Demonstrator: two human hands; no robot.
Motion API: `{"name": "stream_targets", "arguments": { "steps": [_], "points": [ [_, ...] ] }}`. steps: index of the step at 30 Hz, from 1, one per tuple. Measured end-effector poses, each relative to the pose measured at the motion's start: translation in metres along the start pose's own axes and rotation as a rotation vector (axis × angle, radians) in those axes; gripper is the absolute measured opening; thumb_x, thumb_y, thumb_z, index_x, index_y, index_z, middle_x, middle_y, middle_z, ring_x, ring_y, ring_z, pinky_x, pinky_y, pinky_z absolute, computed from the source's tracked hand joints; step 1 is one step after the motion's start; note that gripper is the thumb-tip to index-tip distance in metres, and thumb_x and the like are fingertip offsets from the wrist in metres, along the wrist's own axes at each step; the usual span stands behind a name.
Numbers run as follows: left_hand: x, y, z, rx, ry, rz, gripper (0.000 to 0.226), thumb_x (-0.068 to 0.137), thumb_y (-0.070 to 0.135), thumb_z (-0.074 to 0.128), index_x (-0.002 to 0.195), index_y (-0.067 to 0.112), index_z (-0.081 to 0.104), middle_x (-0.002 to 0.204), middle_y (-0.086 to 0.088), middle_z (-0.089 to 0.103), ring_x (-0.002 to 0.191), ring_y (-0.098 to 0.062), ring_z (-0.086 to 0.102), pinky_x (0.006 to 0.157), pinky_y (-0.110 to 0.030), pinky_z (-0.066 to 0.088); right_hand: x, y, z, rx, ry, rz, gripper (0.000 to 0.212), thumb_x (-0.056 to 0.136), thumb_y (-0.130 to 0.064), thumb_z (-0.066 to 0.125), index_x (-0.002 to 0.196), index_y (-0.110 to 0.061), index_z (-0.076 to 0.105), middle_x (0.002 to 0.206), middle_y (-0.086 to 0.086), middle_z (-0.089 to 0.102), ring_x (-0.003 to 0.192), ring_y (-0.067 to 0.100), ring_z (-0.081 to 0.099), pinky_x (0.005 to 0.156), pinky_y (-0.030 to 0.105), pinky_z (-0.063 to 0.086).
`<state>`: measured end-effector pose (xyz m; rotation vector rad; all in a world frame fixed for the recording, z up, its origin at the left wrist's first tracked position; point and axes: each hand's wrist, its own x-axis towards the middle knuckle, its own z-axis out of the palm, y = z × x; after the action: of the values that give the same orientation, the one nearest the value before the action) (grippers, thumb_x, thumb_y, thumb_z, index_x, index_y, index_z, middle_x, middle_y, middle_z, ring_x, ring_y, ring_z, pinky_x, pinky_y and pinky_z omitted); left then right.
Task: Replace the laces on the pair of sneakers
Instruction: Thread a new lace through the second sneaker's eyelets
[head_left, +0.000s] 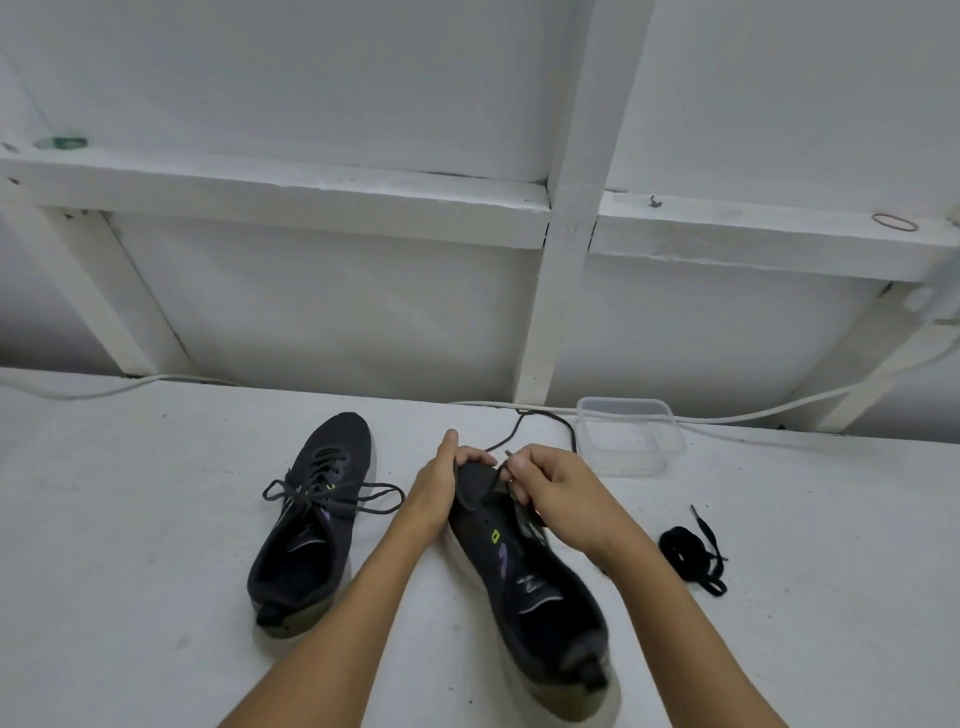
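Note:
Two dark grey sneakers lie on the white table. The left sneaker (306, 525) stands laced and tied in a bow. My left hand (439, 483) grips the toe end of the right sneaker (524, 577), which is tilted up at the front. My right hand (556, 493) pinches the tip of a dark lace (545, 423) over the sneaker's front eyelets; the lace trails off behind toward the wall. A bundled black lace (685, 545) lies on the table to the right of my right forearm.
A clear plastic container (631, 436) stands behind my right hand near the wall. A white cable (779, 410) runs along the table's back edge. White wooden framing (566, 260) rises behind the table.

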<state>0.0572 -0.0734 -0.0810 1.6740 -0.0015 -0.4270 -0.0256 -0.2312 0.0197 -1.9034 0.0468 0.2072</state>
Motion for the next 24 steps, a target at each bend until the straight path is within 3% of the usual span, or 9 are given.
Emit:
{"name": "stream_targets", "arguments": {
  "steps": [6,10,13,17,20,24],
  "points": [
    [0.004,0.026,-0.006,0.046,-0.037,0.073,0.084,0.083,0.082,0.007,0.092,0.035,0.077,0.101,0.007,0.074,0.103,-0.009,0.066,0.102,-0.036,0.045,0.002,0.002,0.002,-0.037,-0.014,0.025,0.034,0.105,-0.031,0.048,0.084,-0.013,0.067,0.063,-0.009,0.058,0.050,0.004,0.042,0.052,0.014,0.037],
    [0.002,0.032,-0.001,0.094,0.004,0.099,0.086,0.092,0.077,0.003,0.087,0.036,0.078,0.097,0.018,0.073,0.105,-0.005,0.062,0.097,-0.030,0.043,0.005,-0.007,-0.001,-0.037,-0.061,0.029,0.033,0.105,-0.031,0.048,0.081,-0.016,0.066,0.062,-0.008,0.056,0.046,0.007,0.039,0.046,0.016,0.034],
    [-0.001,0.028,0.006,0.144,0.113,0.091,0.089,0.092,0.076,0.001,0.075,0.037,0.078,0.084,0.022,0.072,0.093,-0.004,0.063,0.080,-0.023,0.042,0.009,-0.010,-0.002,-0.084,-0.085,0.026,0.033,0.105,-0.030,0.048,0.082,-0.018,0.066,0.063,-0.008,0.057,0.051,0.009,0.040,0.052,0.021,0.035],
    [-0.008,0.021,-0.001,0.224,0.213,0.095,0.090,0.095,0.072,0.002,0.064,0.033,0.078,0.077,0.022,0.072,0.086,-0.005,0.062,0.086,-0.027,0.041,0.008,-0.009,-0.011,-0.053,-0.100,0.037,0.035,0.107,-0.029,0.046,0.080,-0.018,0.065,0.062,-0.005,0.050,0.049,0.008,0.035,0.050,0.020,0.030],
    [-0.011,0.014,-0.009,0.255,0.247,0.075,0.089,0.095,0.071,0.004,0.063,0.033,0.078,0.076,0.021,0.073,0.088,-0.008,0.061,0.092,-0.032,0.041,0.007,-0.018,-0.021,0.117,-0.023,-0.025,0.033,0.108,-0.025,0.045,0.082,-0.017,0.062,0.061,-0.007,0.046,0.052,0.010,0.029,0.047,0.020,0.023],
    [-0.012,0.006,-0.017,0.223,0.234,0.054,0.088,0.093,0.074,0.007,0.064,0.031,0.078,0.080,0.019,0.074,0.093,-0.009,0.062,0.094,-0.031,0.041,0.015,-0.048,-0.047,0.421,0.088,-0.126,0.031,0.108,-0.026,0.042,0.084,-0.018,0.060,0.060,-0.010,0.046,0.049,0.005,0.029,0.043,0.013,0.026]
  ]
}}
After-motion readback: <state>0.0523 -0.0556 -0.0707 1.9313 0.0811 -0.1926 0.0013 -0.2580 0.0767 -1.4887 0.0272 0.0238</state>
